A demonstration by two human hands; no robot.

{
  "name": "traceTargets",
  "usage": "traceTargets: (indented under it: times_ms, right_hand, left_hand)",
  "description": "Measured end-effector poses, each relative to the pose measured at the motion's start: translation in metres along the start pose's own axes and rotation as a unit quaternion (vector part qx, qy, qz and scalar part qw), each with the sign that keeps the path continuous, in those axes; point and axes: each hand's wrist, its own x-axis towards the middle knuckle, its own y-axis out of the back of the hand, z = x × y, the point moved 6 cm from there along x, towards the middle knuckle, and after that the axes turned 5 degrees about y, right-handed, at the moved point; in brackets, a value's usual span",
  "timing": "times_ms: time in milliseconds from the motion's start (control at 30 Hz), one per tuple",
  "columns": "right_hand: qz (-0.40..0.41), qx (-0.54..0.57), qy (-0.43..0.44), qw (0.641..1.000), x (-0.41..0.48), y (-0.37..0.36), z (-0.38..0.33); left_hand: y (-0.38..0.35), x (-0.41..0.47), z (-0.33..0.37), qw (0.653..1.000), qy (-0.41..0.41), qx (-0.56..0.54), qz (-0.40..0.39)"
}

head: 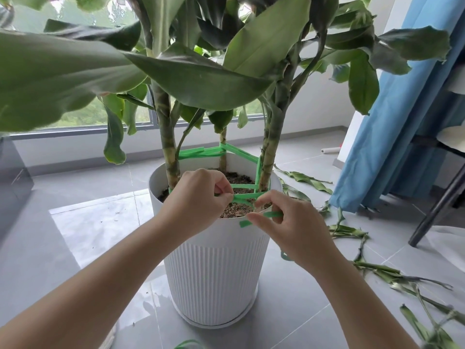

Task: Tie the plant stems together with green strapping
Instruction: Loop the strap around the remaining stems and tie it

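Though partly behind hands (196, 195) — green strapping (246, 196).

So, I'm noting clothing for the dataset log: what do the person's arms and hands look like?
The left hand and right hand are bare: no gloves, and no rings show. The left forearm and right forearm are bare too, with no sleeve, watch or bracelet in view.

Grey tiled floor (75, 222), blue curtain (402, 122)
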Motion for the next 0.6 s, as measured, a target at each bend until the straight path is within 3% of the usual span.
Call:
traceTargets:
  times_ms: [233, 600]
  right_hand:
    - [0.005, -0.072, 0.077, 0.994, 0.003, -0.002, -0.012]
    - [0.014, 0.008, 0.104, 0.994, 0.009, -0.001, -0.006]
  left_hand:
    - [0.001, 0.009, 0.005, 0.994, -0.006, 0.064, -0.086]
    - [0.001, 0.023, 0.014, 0.982, 0.018, 0.084, -0.17]
